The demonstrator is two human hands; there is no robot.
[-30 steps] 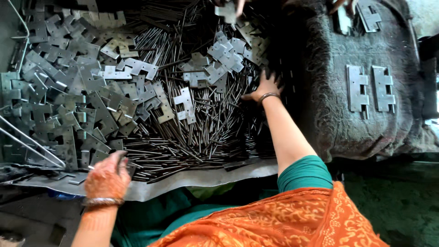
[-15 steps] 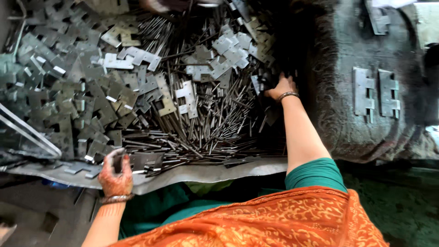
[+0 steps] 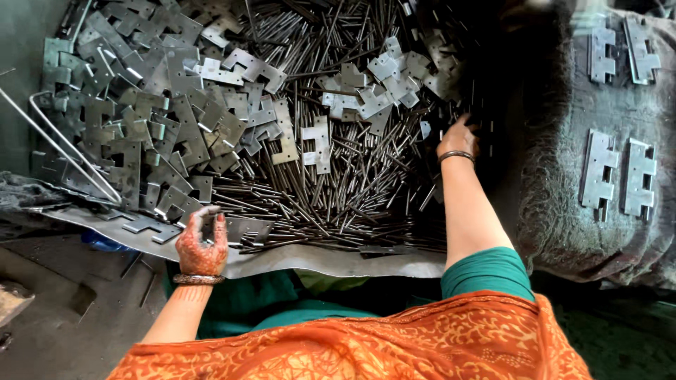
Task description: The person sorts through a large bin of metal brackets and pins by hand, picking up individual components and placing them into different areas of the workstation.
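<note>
My left hand (image 3: 201, 246), patterned with henna and wearing a bangle, grips a flat metal hinge plate (image 3: 246, 229) at the near edge of the pile. My right hand (image 3: 458, 137) reaches far into the heap of thin dark metal pins (image 3: 331, 204); its fingers are buried among them, so what they hold is hidden. Grey notched hinge plates (image 3: 155, 134) lie heaped to the left and scattered over the pins.
A sheet-metal tray edge (image 3: 317, 262) runs along the front. Paired hinge plates (image 3: 620, 176) lie on a dark cloth-covered block at right, with more (image 3: 620, 56) above. Bent wire rods (image 3: 63, 144) lean at the left. Grey floor lies lower left.
The view has shifted, so the pile sits lower in the frame. My right hand has reached farther up into the pins. My left hand stays at the tray's front edge on the plate.
</note>
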